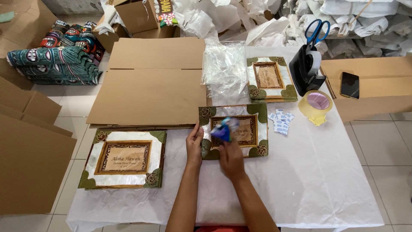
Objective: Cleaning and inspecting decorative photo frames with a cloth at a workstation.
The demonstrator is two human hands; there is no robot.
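- Near: white paper-covered table (326, 189), grey tiled floor (386, 146) around.
- Left hand (194, 145) pinching left edge of green-cornered pearly rectangular photo frame (253, 112) at table centre.
- Right hand (231, 160) clenched on blurred blue cloth (223, 130), pressed onto frame.
- Beyond: flat brown cardboard sheets (150, 86), yellowish tape roll (315, 104), blue-handled scissors (316, 30).
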